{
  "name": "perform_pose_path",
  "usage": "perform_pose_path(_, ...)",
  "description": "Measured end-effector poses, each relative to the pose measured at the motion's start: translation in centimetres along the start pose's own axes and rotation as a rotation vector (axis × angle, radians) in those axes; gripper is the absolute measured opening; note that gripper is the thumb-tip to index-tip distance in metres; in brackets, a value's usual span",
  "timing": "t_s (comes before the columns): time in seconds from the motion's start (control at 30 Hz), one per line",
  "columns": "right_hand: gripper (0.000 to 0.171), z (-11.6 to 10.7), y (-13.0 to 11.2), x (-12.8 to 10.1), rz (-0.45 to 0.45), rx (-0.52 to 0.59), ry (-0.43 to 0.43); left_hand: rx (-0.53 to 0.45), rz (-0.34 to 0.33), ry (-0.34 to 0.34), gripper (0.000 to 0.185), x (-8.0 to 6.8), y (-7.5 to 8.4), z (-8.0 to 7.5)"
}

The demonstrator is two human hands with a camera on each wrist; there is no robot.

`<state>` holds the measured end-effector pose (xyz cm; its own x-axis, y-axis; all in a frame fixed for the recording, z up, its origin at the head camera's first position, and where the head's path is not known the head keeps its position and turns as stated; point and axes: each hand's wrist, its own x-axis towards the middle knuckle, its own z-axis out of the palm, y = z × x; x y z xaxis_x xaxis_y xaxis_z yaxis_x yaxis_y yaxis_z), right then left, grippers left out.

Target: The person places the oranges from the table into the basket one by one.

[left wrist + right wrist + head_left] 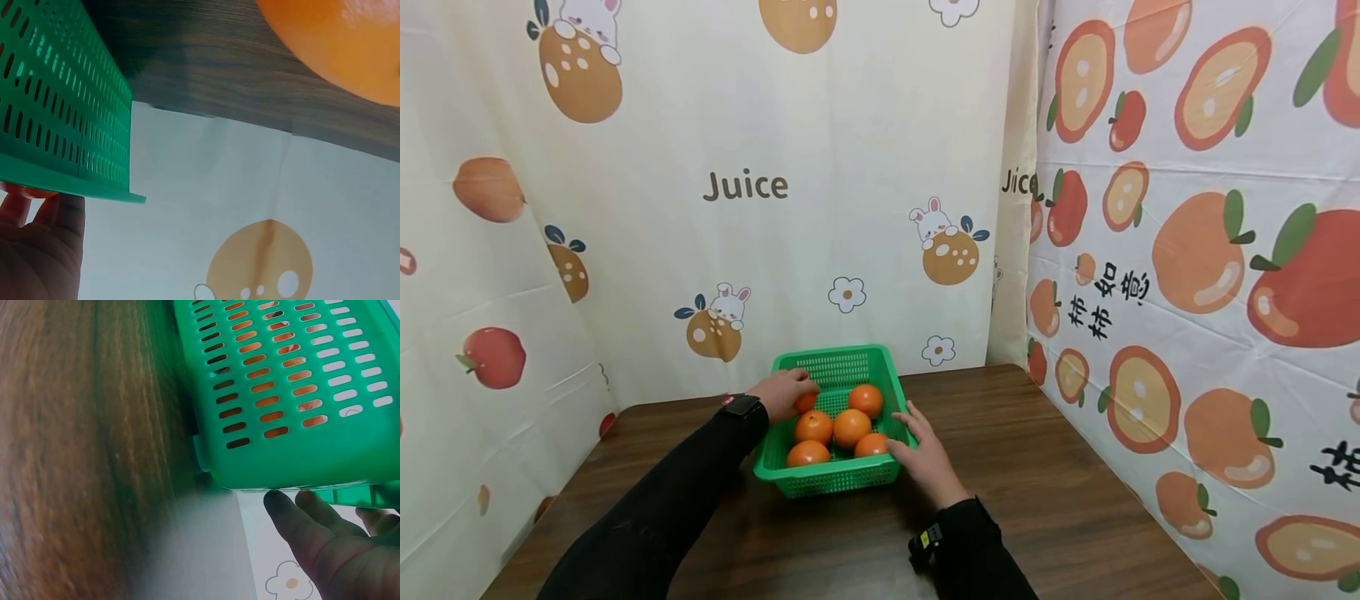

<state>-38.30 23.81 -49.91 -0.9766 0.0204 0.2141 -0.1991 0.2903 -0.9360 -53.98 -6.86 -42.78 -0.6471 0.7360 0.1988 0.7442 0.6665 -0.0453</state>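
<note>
A green slotted plastic basket point(850, 475) on the table holds several oranges point(852, 428). At its back left corner, my left hand point(782, 393) grips an orange point(806, 402), the fingers bent over it and partly hiding it. The left wrist view shows this hand point(40, 250) behind the basket rim point(69, 184), with just a sliver of orange peel visible. My right hand point(927, 458) is at the basket's right side, fingers spread near the rim and thumb close to the front right orange point(872, 444). In the right wrist view, its fingers point(297, 528) lie beside the slotted wall point(300, 450).
A dark wooden table point(1000, 467) carries the basket. Another orange point(350, 44) looms close in the left wrist view, outside the basket. Fruit-printed cloths hang behind the table point(850, 183) and along its right side point(1195, 350).
</note>
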Motion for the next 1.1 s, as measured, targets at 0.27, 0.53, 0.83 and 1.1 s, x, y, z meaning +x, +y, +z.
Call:
perform_pose_path(0.27,0.048,0.14,0.06,-0.08,-0.008,-0.016,-0.001,-0.016,-0.057,-0.081,0.042,0.10,-0.03,0.15)
perform_pose_path(0.53,0.051,0.22,-0.09,-0.01,-0.012,-0.014,-0.006,-0.026,-0.087,-0.134,0.043,-0.02,0.07,0.17)
perform_pose_path(0.83,0.052,0.10,-0.25,0.11,-0.014,-0.021,-0.009,-0.019,-0.111,-0.143,0.042,-0.02,0.40,0.13)
perform_pose_path(1.1,0.052,0.08,-0.10,-0.04,0.001,-0.003,-0.010,-0.019,-0.129,-0.163,0.041,-0.11,0.46,0.76)
